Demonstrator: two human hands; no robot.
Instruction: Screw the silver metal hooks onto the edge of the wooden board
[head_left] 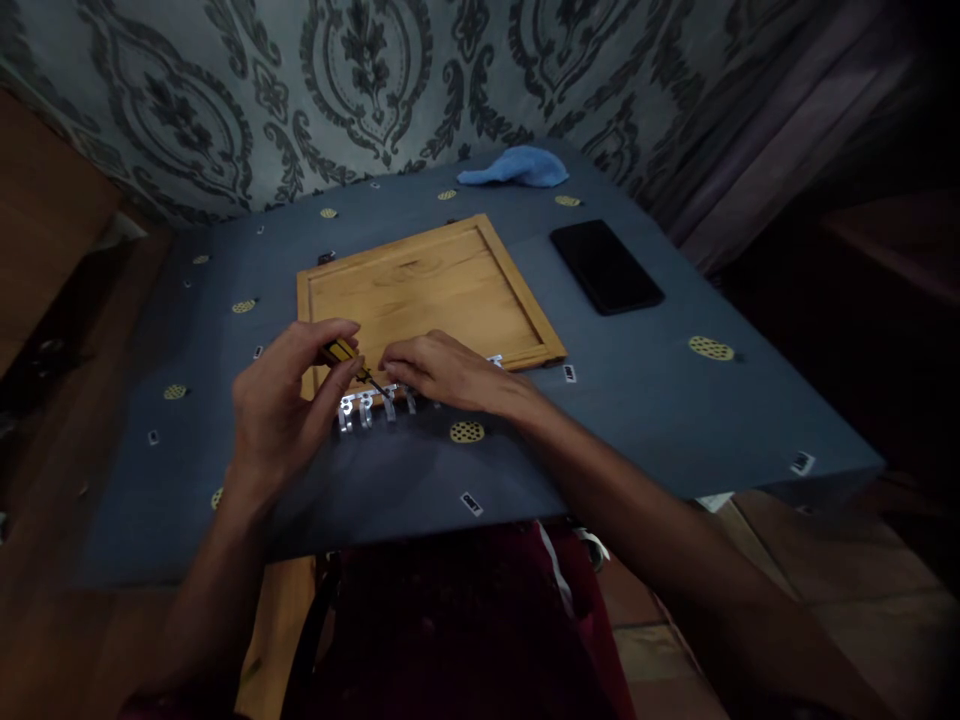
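Observation:
A framed wooden panel (409,292) lies on the table, with a row of silver metal hooks (366,408) along its near edge. My left hand (281,400) is closed on a screwdriver (343,352) with a yellow and black handle. Its shaft slants down to the right, and the tip is at the hooks; whether it sits in a screw is too small to tell. My right hand (442,370) rests over the near edge, fingers bent together just right of the tip. What its fingertips press or pinch is hidden.
Right of the panel lies a black phone (606,266). A blue cloth (521,168) is bunched near the table's far edge. Behind stands a patterned curtain (367,60). The dark blue tablecloth (660,420) has a pineapple print, and its near edge is close to my body.

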